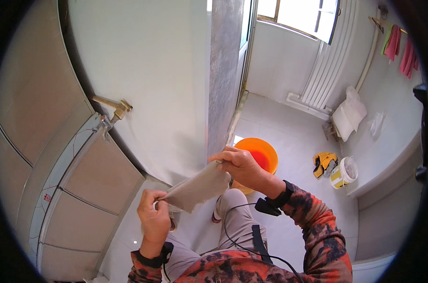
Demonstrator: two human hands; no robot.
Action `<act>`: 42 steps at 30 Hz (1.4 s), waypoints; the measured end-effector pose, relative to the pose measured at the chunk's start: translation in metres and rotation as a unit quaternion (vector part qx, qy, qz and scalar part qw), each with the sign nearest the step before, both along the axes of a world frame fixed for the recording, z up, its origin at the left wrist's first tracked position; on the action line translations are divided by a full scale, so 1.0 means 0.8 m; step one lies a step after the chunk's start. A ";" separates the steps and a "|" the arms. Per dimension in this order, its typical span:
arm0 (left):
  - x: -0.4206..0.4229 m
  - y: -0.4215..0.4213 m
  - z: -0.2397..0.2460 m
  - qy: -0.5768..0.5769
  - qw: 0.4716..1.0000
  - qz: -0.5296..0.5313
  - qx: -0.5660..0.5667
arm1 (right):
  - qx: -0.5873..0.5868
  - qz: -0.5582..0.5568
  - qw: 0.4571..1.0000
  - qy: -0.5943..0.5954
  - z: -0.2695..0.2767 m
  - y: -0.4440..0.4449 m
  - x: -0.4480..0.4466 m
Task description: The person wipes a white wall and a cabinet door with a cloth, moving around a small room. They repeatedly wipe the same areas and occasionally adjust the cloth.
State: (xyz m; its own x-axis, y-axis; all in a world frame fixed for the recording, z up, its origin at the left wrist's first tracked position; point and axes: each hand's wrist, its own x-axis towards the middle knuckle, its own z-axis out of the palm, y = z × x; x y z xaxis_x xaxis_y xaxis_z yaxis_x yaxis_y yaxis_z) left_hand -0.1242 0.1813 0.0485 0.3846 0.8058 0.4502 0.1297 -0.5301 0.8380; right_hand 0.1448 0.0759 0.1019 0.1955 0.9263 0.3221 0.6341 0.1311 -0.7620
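Observation:
A thin beige cloth (200,189) is stretched between my two hands in front of my knees. My left hand (154,212) pinches its lower left corner between thumb and fingers. Higher up and to the right, my right hand (240,166) grips the opposite upper corner. The cloth's lower edge hangs loose and looks ragged. Behind my right hand stands an orange bucket (268,150) on the floor, its red inside partly covered by that hand and forearm.
A brass tap (121,109) sticks out from the pale wall panel beside brown cabinet doors (97,169). Across the tiled floor lie a yellow and black cloth (325,163) and a white pail (349,170). A white radiator (327,60) stands by the window. Pink cloths (393,43) hang at right.

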 end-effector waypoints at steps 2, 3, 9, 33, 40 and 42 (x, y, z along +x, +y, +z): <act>-0.004 -0.001 0.029 -0.052 0.998 -0.035 0.014 | 0.021 -0.018 0.999 0.032 -0.002 0.001 -0.001; -0.005 -0.007 0.042 -0.100 0.991 -0.079 -0.032 | 0.031 -0.025 0.998 0.044 -0.002 0.002 -0.003; -0.014 -0.024 0.112 -0.201 0.960 -0.160 -0.107 | 0.083 0.109 0.873 0.469 0.024 0.001 -0.028; -0.012 -0.008 0.167 -0.161 0.938 -0.294 -0.092 | 0.114 0.196 0.893 0.388 0.042 0.041 -0.028; -0.031 0.020 0.169 -0.184 0.962 -0.179 -0.088 | 0.047 0.126 0.866 0.481 0.072 0.041 -0.034; -0.029 0.024 0.159 -0.159 0.966 -0.157 -0.130 | 0.014 0.055 0.919 0.389 0.076 0.039 -0.039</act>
State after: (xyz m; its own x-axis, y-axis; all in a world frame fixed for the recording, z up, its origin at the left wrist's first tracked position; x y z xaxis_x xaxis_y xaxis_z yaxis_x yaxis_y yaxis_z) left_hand -0.1475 0.2008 0.1760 0.5045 0.7739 0.3829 -0.2885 -0.2669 0.9195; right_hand 0.1139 0.1072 0.1628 0.2822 0.9480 0.1474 -0.1207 0.1875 -0.9748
